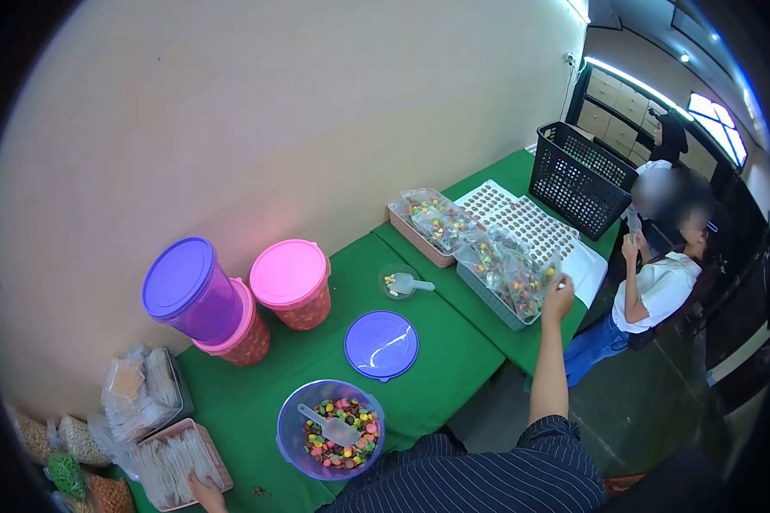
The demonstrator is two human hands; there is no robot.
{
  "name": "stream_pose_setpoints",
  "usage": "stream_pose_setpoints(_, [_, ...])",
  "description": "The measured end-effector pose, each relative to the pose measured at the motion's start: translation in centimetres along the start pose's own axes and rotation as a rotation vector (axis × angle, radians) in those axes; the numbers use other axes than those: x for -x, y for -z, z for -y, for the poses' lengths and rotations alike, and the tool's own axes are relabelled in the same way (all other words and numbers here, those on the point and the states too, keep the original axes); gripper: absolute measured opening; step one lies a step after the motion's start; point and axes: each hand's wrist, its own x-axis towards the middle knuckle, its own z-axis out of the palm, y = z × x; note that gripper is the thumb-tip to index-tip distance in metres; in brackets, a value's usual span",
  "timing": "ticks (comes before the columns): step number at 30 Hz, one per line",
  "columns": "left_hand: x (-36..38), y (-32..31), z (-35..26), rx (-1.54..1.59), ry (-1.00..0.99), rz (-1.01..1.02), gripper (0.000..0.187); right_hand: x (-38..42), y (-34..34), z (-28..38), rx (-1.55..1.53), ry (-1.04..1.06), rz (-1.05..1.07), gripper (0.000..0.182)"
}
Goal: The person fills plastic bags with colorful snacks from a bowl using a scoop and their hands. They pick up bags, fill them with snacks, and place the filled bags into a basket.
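My right hand is stretched out to the right, its fingers closed on the top of a clear plastic bag with colourful candies in it. Below it stands a grey-green basket heaped with similar filled bags. At the lower left my left hand rests on flat plastic bags in a pink basket, fingers extended and partly cut off by the frame edge. Close to my body, a purple tub holds multicoloured candies and a clear scoop.
A purple lid and a small dish with a scoop lie on the green tablecloth. Lidded tubs stand by the wall. Farther right are a pink basket of filled bags, sticker sheets, a black crate and two people.
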Motion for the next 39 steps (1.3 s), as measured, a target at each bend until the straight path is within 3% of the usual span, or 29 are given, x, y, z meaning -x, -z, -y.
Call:
stream_pose_setpoints(1, [0.0,-0.4,0.1,-0.002,-0.003,-0.001,0.042,1.1,0.4,0.7,0.000,-0.003,0.000,0.029])
stream_pose_setpoints(3, [0.0,-1.3,-0.3,-0.036,0.110,0.163,0.044,3.7,0.8,2.6,-0.123,-0.231,0.503,0.031])
stream_pose_setpoints(4, [0.0,-1.4,-0.5,-0.037,0.103,0.139,0.044,4.8,-0.2,1.8,-0.125,-0.233,0.499,0.031])
stream_pose_setpoints(6, [-0.1,-1.5,-1.1,0.074,0.117,0.069,0.043,7.2,-3.0,0.3,-0.111,0.139,0.389,0.037])
stream_pose_setpoints(8, [0.0,-0.9,-1.5,0.179,0.129,-0.001,0.042,8.5,-2.9,0.9,-0.133,0.173,0.462,0.038])
stream_pose_setpoints(10, [1.2,2.7,-5.8,0.178,-0.041,0.151,0.036,10.3,-3.4,2.3,-0.119,0.273,0.482,0.039])
stream_pose_setpoints(11, [1.1,2.4,-5.0,0.175,-0.036,0.151,0.036,10.8,-3.2,3.4,-0.121,0.274,0.486,0.039])
stream_pose_setpoints(13, [0.7,1.9,-3.4,0.065,-0.076,-0.065,0.027,11.0,-1.1,7.9,-0.222,0.259,0.548,0.033])
stream_pose_setpoints(14, [0.5,2.1,-2.8,0.058,-0.065,-0.071,0.027,11.2,-0.2,10.0,-0.261,0.284,0.525,0.031])
stream_pose_setpoints(16, [0.1,3.8,-3.4,0.361,0.029,-0.289,0.026,11.7,0.9,13.2,-0.316,0.315,0.553,0.030])
stream_pose_setpoints(18, [0.2,6.8,-6.5,0.251,0.045,-0.326,0.021,12.3,1.7,16.1,-0.410,0.378,0.603,0.029])
stream_pose_setpoints(21, [0.1,5.2,-6.1,0.191,-0.085,-0.419,0.022,14.2,1.5,18.5,-0.441,0.529,0.636,0.028])
stream_pose_setpoints(23, [0.4,3.7,-6.3,0.055,-0.123,-0.364,0.020,16.0,1.1,19.4,-0.488,0.548,0.677,0.027])
stream_pose_setpoints(26, [2.4,1.3,-6.8,-0.089,0.070,-0.140,0.023,17.9,2.0,20.6,-0.504,0.573,0.809,0.027])
stream_pose_setpoints(29, [2.8,2.0,-7.5,-0.017,0.124,-0.186,0.023,19.9,2.9,21.5,-0.555,0.605,0.875,0.027])
stream_pose_setpoints(31, [2.9,3.7,-9.3,0.080,0.100,-0.321,0.019,20.1,3.9,22.4,-0.565,0.617,0.903,0.026])
stream_pose_setpoints(33, [3.0,7.7,-13.6,0.101,0.076,-0.383,0.017,21.1,5.7,23.9,-0.679,0.435,1.052,0.024])
stream_pose_setpoints(34, [3.2,10.3,-17.1,0.273,0.136,-0.446,0.014,21.6,6.2,24.6,-0.747,0.452,1.052,0.022])
stream_pose_setpoints(36, [4.0,10.5,-20.9,0.619,0.170,-0.497,0.012,23.1,8.8,26.9,-0.833,0.299,1.248,0.019])
stream_pose_setpoints(39, [5.9,10.9,-27.6,1.262,0.023,-0.251,0.014,27.4,11.7,28.9,-1.069,0.076,1.745,0.024])
